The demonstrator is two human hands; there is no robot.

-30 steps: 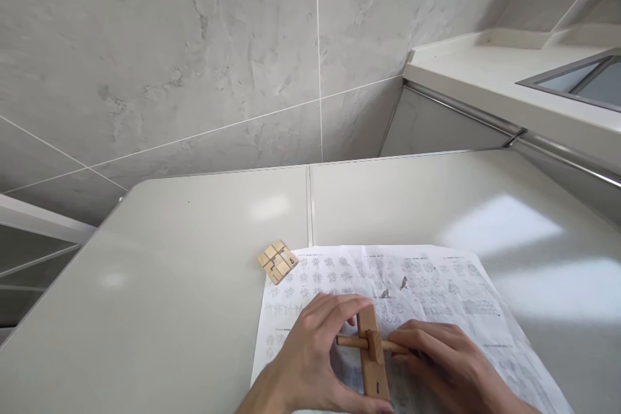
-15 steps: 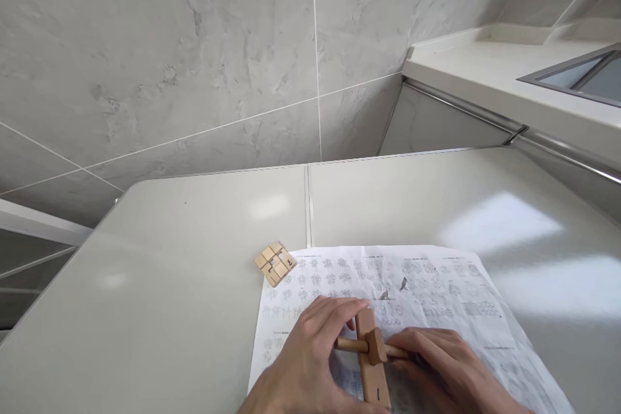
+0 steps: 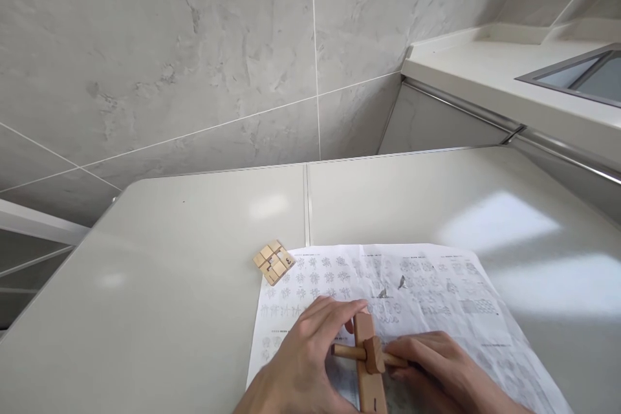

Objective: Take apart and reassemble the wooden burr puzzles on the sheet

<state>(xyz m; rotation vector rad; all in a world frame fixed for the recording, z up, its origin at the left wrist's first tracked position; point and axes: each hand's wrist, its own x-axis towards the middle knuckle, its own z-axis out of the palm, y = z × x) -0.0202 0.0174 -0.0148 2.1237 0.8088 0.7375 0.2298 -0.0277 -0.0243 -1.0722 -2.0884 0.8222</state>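
A wooden cross-shaped puzzle piece (image 3: 369,362) lies on a printed instruction sheet (image 3: 436,297) at the bottom middle: a flat plank with a thin dowel through a small block. My left hand (image 3: 305,362) curls round its left side, fingertips on the plank's far end and the dowel's left tip. My right hand (image 3: 436,372) pinches the dowel's right end. A small square wooden block puzzle (image 3: 274,262) rests untouched at the sheet's far left corner.
The sheet lies on a pale grey table (image 3: 169,272) with a seam down its middle (image 3: 306,207). A grey tiled wall stands behind. A white counter (image 3: 485,77) with a recessed sink (image 3: 577,74) runs along the right.
Both hands and the wooden cross have slipped slightly lower and toward me in the picture. The grip on it looks the same.
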